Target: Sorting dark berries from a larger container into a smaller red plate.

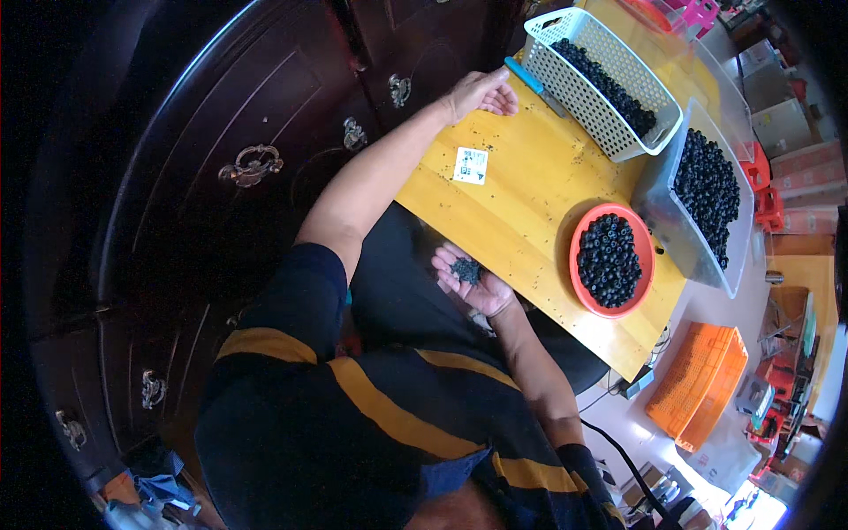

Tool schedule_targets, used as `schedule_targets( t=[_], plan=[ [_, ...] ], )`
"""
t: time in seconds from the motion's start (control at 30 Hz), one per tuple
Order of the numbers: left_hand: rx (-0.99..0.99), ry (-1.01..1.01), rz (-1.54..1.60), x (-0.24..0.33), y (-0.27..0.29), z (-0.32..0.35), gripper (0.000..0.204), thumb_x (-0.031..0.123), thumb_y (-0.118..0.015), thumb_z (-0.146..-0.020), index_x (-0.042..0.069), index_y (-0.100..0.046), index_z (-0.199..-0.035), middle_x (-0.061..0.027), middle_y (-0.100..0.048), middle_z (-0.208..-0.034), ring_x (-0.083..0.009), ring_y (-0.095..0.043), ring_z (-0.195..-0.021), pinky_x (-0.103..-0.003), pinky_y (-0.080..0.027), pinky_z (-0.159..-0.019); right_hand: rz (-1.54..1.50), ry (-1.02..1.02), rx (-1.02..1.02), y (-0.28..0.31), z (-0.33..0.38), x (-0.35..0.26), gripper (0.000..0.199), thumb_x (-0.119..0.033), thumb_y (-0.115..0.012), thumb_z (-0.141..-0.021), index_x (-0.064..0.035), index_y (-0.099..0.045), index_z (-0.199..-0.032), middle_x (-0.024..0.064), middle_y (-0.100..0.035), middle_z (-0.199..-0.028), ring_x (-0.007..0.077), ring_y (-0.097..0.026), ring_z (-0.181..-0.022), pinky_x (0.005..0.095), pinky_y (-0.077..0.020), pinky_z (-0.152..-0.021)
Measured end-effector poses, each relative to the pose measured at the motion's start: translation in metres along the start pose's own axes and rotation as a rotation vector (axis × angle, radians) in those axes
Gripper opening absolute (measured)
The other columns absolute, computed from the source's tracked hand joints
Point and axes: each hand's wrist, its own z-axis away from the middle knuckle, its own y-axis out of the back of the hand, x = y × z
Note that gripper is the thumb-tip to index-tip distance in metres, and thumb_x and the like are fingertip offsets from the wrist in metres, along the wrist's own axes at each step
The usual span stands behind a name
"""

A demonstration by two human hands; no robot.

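Note:
My right hand (477, 281) is palm up just below the near edge of the wooden table, cupping a small heap of dark bits (466, 270). At the table's far left side, my left hand (484, 94) rests on the edge with fingers loosely bent and nothing visible in them. Close to its fingertips lies a knife-like tool with a blue handle (525, 76), beside a white perforated basket (609, 84) of black pieces. More dark specks are scattered over the yellow tabletop (521, 199). A red bowl (651, 265) holds small black ring-shaped pieces.
A clear plastic bin (664, 208) of black pieces stands at the table's right end. A white printed card (470, 165) lies near the left edge. An orange crate (698, 380) is on the floor at right, and dark cabinets (238, 115) line the left.

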Motion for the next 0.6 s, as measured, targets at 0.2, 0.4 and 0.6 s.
schedule_targets(
  t=[0.2, 0.4, 0.6],
  plan=[
    [-0.162, -0.066, 0.007, -0.019, -0.039, 0.067, 0.061, 0.053, -0.039, -0.104, 0.001, -0.069, -0.095, -0.0117, -0.072, -0.095, -0.0193, -0.07, -0.09, -0.034, -0.055, -0.088, -0.065, -0.039, -0.055, 0.01, -0.017, -0.002, 0.055, -0.039, -0.041, -0.105, 0.0057, -0.052, -0.134, 0.0242, -0.059, -0.132, 0.0393, -0.058, -0.122, 0.0495, -0.0505, -0.102],
    [-0.242, -0.142, -0.085, -0.022, -0.103, 0.176, 0.049, 0.041, -0.046, -0.105, 0.001, -0.07, -0.089, -0.0079, -0.071, -0.087, -0.0152, -0.067, -0.085, -0.032, -0.052, -0.083, -0.034, -0.005, -0.099, 0.005, -0.019, 0.006, 0.055, -0.043, -0.044, -0.104, 0.002, -0.053, -0.133, 0.0215, -0.06, -0.13, 0.0378, -0.06, -0.119, 0.0499, -0.049, -0.104],
    [-0.343, -0.1, -0.199, -0.013, -0.122, 0.233, 0.057, 0.049, -0.044, -0.104, 0.001, -0.072, -0.094, -0.0111, -0.073, -0.093, -0.0177, -0.068, -0.09, -0.034, -0.051, -0.088, -0.028, 0.068, -0.124, -0.003, -0.011, 0.016, 0.045, -0.036, -0.045, -0.104, -0.004, -0.053, -0.134, 0.0151, -0.063, -0.126, 0.0327, -0.058, -0.121, 0.0452, -0.0493, -0.104]
  ],
)
